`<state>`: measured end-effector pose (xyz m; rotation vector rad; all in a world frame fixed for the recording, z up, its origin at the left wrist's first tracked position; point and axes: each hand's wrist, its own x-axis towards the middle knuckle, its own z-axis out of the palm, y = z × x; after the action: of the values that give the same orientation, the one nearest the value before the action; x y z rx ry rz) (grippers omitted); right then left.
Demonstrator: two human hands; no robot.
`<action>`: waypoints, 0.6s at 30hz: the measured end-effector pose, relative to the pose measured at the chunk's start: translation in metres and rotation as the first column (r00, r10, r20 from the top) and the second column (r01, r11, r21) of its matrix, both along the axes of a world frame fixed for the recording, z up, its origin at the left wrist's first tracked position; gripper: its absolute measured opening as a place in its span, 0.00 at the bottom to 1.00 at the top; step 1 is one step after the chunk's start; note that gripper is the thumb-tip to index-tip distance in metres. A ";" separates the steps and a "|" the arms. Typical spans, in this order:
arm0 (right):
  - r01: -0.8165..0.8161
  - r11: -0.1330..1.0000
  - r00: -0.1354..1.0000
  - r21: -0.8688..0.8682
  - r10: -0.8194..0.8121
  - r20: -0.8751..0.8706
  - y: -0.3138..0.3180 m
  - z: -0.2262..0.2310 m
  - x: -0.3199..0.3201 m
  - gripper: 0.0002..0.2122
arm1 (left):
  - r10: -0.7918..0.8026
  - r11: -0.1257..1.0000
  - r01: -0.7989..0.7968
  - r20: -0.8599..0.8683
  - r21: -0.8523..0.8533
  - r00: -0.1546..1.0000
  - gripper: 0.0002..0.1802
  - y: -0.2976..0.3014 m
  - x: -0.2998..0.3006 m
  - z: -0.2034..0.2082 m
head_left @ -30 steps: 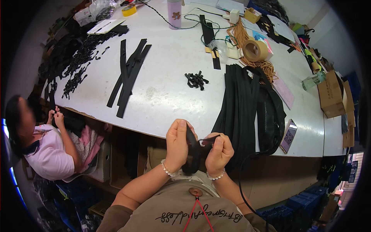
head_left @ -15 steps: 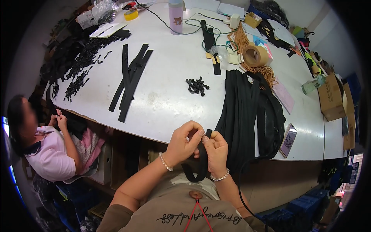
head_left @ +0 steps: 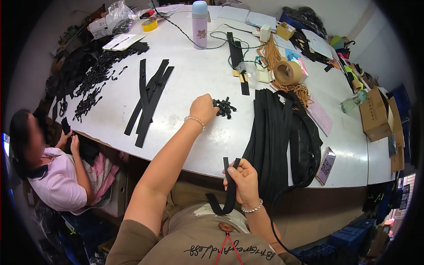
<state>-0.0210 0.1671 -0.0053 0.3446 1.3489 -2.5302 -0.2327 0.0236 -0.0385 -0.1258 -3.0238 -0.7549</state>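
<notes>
A small pile of black zipper sliders [head_left: 227, 107] lies on the white table, and my left hand [head_left: 204, 109] is at its left edge. The fingers of that hand are curled together, their tips hidden against the pile, so what they pinch cannot be made out. Near the table's front edge my right hand [head_left: 244, 180] is closed round a black zipper strip [head_left: 231, 194]. Two of the strip's ends stick up above the thumb, and the rest hangs in a curve over my lap.
Long black zipper strips [head_left: 269, 137] and a black bag [head_left: 304, 141] lie right of my right hand, near a phone [head_left: 326, 166]. More strips [head_left: 154, 104] lie left. A bottle [head_left: 200, 26] and tape roll [head_left: 288, 72] stand behind. A co-worker [head_left: 57, 172] sits at left.
My left hand has left the strip beside my right hand and reached forward to the slider pile. My right hand has lowered slightly, still holding the strip. The co-worker's hands have shifted.
</notes>
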 end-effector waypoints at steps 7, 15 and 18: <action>0.022 0.999 1.000 0.032 -0.022 -0.007 0.000 -0.002 0.000 0.04 | 0.076 0.932 -0.081 0.029 0.352 0.997 0.09 -0.008 0.010 -0.003; 0.052 0.998 0.998 -0.035 -0.054 -0.043 0.004 0.000 -0.001 0.05 | -0.265 0.167 -0.373 0.406 0.913 0.875 0.11 -0.019 0.082 0.028; 0.051 0.999 0.998 -0.016 -0.052 -0.043 -0.001 0.005 -0.003 0.07 | -0.324 0.109 -0.398 0.412 0.911 0.852 0.10 -0.018 0.108 0.028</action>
<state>-0.0237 0.1663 -0.0008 0.3277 1.3531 -2.6030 -0.1244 0.0055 -0.0104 0.2609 -1.8960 -3.0355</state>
